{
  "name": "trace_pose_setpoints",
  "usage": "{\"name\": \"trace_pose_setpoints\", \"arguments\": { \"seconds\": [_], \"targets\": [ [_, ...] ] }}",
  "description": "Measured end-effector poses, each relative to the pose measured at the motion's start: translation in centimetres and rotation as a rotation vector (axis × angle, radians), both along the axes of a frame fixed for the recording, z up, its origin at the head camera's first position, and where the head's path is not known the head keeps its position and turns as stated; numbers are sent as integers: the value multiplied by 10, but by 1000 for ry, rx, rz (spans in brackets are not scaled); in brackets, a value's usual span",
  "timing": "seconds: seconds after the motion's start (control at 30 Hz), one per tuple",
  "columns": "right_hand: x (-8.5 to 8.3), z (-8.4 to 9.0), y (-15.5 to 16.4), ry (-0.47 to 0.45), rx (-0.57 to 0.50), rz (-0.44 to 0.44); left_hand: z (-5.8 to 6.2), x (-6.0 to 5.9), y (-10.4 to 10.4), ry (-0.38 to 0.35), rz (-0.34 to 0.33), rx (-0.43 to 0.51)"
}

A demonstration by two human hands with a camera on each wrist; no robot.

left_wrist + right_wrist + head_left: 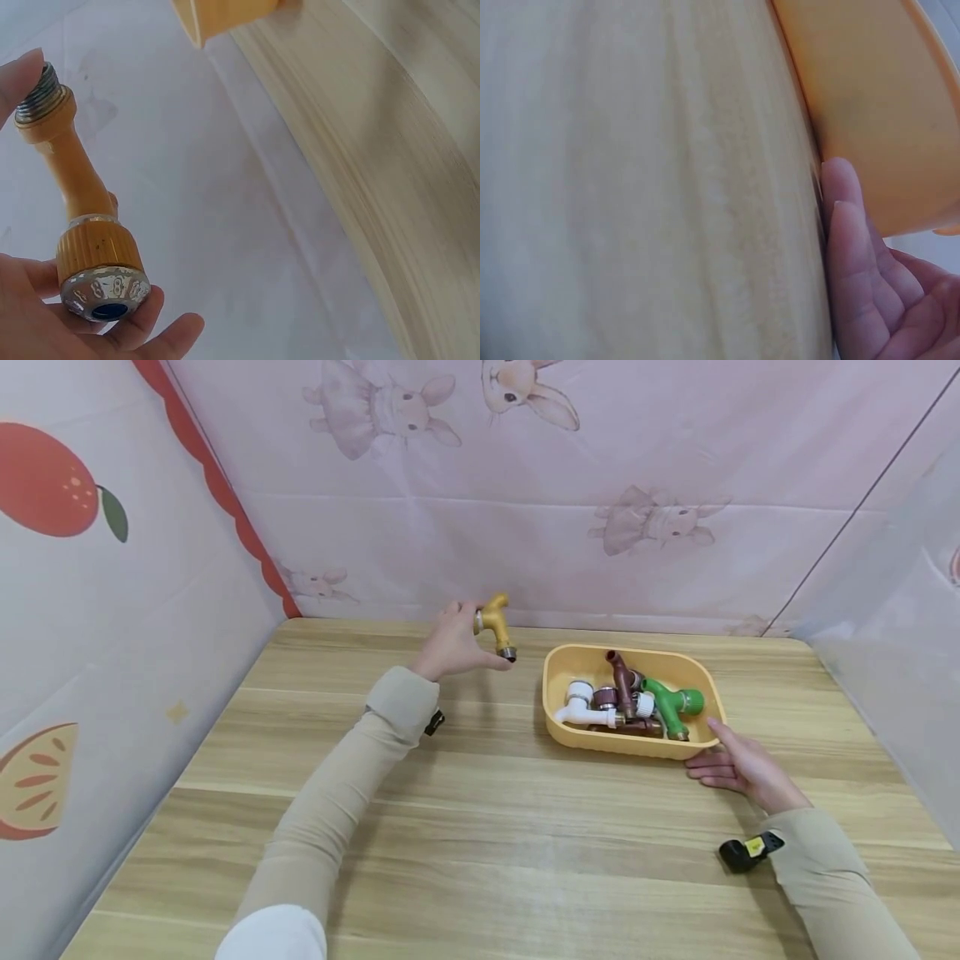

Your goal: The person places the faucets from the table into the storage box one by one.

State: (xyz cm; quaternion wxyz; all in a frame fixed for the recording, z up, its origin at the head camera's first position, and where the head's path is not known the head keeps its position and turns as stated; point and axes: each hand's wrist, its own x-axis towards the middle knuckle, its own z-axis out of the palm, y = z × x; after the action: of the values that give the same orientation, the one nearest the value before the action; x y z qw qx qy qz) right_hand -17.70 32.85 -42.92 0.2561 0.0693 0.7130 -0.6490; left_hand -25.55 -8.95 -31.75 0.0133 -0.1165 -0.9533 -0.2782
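My left hand [453,643] holds a yellow water tap [492,622] above the back of the table, left of the yellow plastic basin [615,743]. In the left wrist view, the thumb presses the threaded end of the tap [79,172], and the fingers lie at its ribbed knob with the silver cap. At the basin's front right corner, my right hand [750,768] grips the wall, thumb at the rim and fingers low outside. Inside the basin lie a green tap [667,706], a white tap [581,706] and dark red taps [622,685], partly overlapping.
The wooden table [480,843] ends at a pink rabbit-print backdrop [487,543] close behind the basin and left hand. A fruit-print sheet [150,635] borders the left side, and another pale sheet [892,635] the right.
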Motion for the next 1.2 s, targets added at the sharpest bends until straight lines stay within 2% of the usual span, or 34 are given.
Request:
{"name": "trace_pose_setpoints", "arguments": {
  "seconds": [0.2,0.4,0.6,0.97,1.2],
  "targets": [
    [1,-1,-1,14,5,3,0,0,8,1,-35,21],
    [2,-2,-3,5,4,-1,-1,0,19,-40,-69,54],
    [1,-3,-1,4,7,-10,-3,-3,31,-37,-147,96],
    [0,-1,1,4,2,-6,-3,-11,52,-43,-292,27],
    [0,0,0,-2,1,-8,-3,-12,65,-59,-321,-34]
  ]
}}
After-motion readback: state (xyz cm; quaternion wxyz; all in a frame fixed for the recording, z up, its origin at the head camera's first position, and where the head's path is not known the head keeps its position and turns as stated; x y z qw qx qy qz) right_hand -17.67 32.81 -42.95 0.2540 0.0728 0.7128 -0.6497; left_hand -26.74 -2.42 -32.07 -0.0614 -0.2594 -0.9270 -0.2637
